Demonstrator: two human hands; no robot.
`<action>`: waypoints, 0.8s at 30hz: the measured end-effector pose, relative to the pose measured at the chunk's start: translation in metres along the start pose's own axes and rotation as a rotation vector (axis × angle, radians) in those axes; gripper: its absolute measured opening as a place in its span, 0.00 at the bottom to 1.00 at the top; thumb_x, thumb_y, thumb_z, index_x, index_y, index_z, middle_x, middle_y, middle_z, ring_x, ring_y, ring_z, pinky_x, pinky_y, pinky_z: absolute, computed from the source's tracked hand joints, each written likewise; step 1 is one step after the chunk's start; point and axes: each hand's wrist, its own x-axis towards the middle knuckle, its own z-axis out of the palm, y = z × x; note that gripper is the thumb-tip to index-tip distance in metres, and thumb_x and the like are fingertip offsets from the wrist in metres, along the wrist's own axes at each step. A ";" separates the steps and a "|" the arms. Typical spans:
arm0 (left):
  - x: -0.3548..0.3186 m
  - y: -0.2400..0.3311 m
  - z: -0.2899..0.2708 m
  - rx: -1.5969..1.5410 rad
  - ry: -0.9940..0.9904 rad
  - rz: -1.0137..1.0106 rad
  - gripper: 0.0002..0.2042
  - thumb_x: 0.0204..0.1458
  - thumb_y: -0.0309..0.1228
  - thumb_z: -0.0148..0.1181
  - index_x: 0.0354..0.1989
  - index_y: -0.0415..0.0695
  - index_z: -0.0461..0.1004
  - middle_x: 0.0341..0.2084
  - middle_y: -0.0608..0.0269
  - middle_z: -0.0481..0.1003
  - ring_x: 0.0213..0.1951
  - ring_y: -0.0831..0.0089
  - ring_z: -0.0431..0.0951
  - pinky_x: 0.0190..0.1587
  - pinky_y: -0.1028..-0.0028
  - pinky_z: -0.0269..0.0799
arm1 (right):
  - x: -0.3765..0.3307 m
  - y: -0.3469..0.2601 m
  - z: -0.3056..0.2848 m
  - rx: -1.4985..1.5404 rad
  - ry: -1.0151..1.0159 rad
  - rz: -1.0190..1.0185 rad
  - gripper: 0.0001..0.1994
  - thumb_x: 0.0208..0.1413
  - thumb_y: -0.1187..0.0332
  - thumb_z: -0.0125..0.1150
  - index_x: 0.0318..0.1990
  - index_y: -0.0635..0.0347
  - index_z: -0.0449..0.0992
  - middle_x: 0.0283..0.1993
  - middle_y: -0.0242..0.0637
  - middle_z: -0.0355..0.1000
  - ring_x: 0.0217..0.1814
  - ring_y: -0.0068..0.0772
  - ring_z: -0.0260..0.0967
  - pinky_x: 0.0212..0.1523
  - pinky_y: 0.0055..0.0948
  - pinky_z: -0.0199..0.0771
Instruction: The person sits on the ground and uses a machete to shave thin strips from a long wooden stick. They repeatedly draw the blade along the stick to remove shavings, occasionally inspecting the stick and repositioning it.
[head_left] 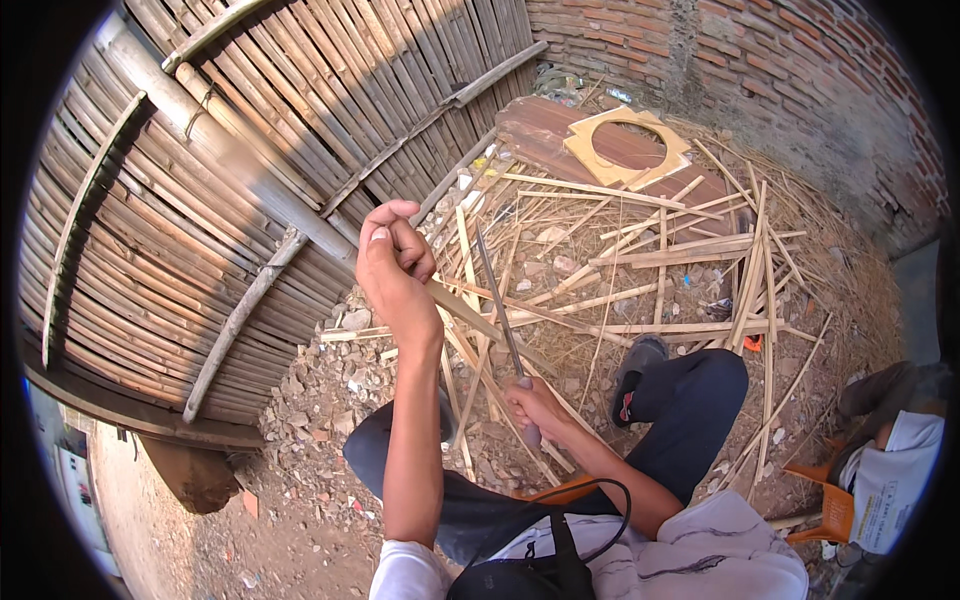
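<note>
Person is sitting with knees apart, working over rubble ground [300,410]. Right hand [537,405] is gripping a long, narrow-bladed knife [495,288] by its greyish-purple handle, fingers wrapping round it, blade pointing up and away from the body. Left hand [393,270] is hanging higher up and further left, fingers curling; a pale bamboo strip [462,308] is showing just beside its wrist side, slanting down to the right toward the knife blade. Can't tell from this angle whether the left fingers are actually closing on that strip.

A thick bamboo pole [130,60] is running from upper left down to behind the left hand. Loose pale bamboo strips [690,255] are lying crisscrossed beyond the knees, some leaning over others, with dry fibres among them. Behind the strips, a tan square board [583,150] with a big round cutout is resting on a brown wooden panel [530,135]. Bamboo-slat wall [290,80] is filling the left; brick wall [770,60] is standing at upper right. Dark trousers [705,400] and a dark shoe [643,365] are showing below the strips. At far right, another person in a white shirt [905,470] is sitting near an orange chair [838,515].
</note>
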 end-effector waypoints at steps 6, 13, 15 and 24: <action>-0.012 0.006 0.024 0.081 -0.024 0.061 0.24 0.65 0.31 0.30 0.62 0.32 0.68 0.16 0.77 0.50 0.18 0.86 0.48 0.20 0.79 0.43 | -0.022 -0.042 0.045 -0.012 0.024 -0.048 0.08 0.57 0.72 0.59 0.28 0.55 0.66 0.17 0.26 0.60 0.12 0.17 0.52 0.14 0.26 0.54; -0.004 0.004 0.013 0.125 0.063 0.089 0.23 0.65 0.30 0.29 0.57 0.33 0.70 0.15 0.77 0.49 0.17 0.86 0.46 0.20 0.79 0.41 | -0.003 0.003 0.002 -0.019 0.096 0.093 0.07 0.55 0.72 0.57 0.27 0.55 0.66 0.17 0.25 0.59 0.12 0.17 0.53 0.13 0.25 0.53; -0.006 0.004 0.013 0.128 0.049 0.088 0.23 0.65 0.30 0.29 0.56 0.33 0.70 0.15 0.77 0.49 0.17 0.86 0.46 0.20 0.79 0.41 | -0.008 -0.004 0.002 -0.061 0.093 0.087 0.08 0.55 0.72 0.58 0.25 0.55 0.66 0.16 0.25 0.59 0.12 0.18 0.53 0.13 0.25 0.53; -0.008 -0.001 0.016 0.126 0.090 0.077 0.21 0.65 0.30 0.30 0.53 0.34 0.71 0.15 0.78 0.49 0.17 0.86 0.47 0.20 0.78 0.41 | 0.010 0.018 -0.004 -0.036 0.151 0.144 0.11 0.55 0.70 0.56 0.22 0.50 0.62 0.16 0.21 0.54 0.13 0.15 0.46 0.15 0.24 0.50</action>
